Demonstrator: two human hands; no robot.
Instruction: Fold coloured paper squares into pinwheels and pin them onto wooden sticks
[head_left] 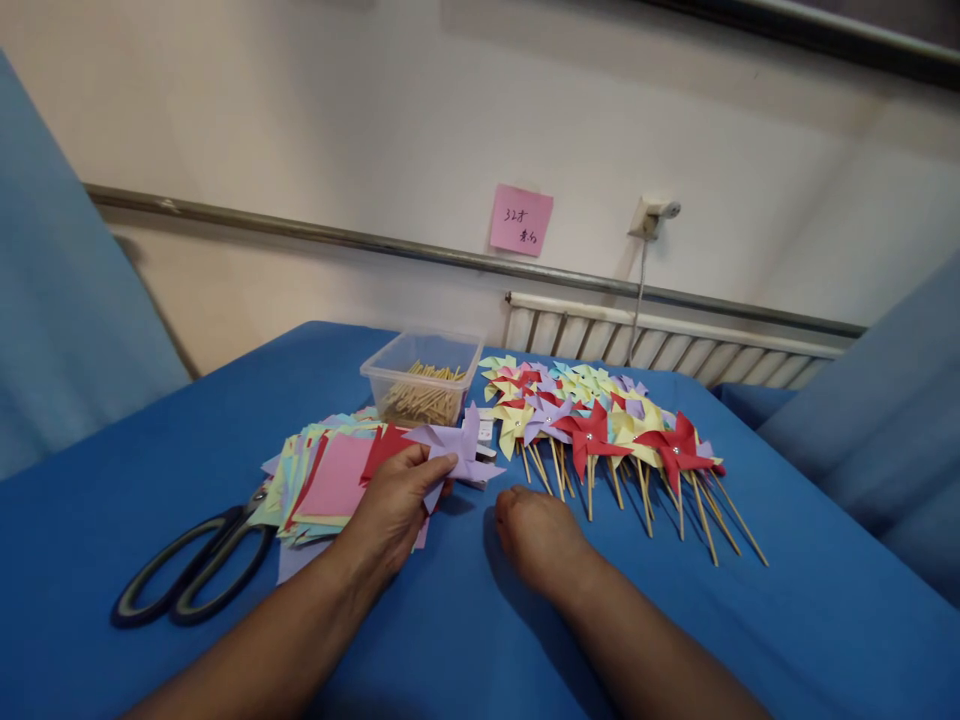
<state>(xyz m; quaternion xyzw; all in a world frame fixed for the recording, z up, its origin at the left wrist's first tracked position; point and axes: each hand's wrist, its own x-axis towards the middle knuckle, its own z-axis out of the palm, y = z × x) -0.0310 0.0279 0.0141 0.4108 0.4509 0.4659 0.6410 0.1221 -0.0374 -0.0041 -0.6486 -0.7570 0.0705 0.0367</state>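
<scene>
**Reader:** Pinwheel first, please. Where is it, and what is holding it?

**Describer:** It is a lilac paper pinwheel with no stick on it, held just above the blue tablecloth, in front of a clear plastic tub of wooden sticks. The left hand pinches one lower vane between thumb and fingers, closed on the paper. The right hand rests on the cloth just beside it, curled knuckles up. I cannot tell whether that hand holds anything.

**Reader:** What lies around the hands?

**Describer:** Under and to the left of the left hand is a fanned pile of coloured paper squares in pink, red, green and lilac. Further left lie black-handled scissors, touching the pile's edge. To the right, a spread of finished pinwheels on sticks, red, yellow, lilac and green, lies in rows with the sticks pointing towards the person. A pink sticky note is on the wall behind.

**Reader:** How would one handle the lilac one well at this point?

**Describer:** My judgement: keep the pinch light and close to the centre, so the folded points stay gathered and the vanes are not creased. A stick would need to meet the exact middle, square to the paper. The tub is within easy reach of the right hand.
</scene>
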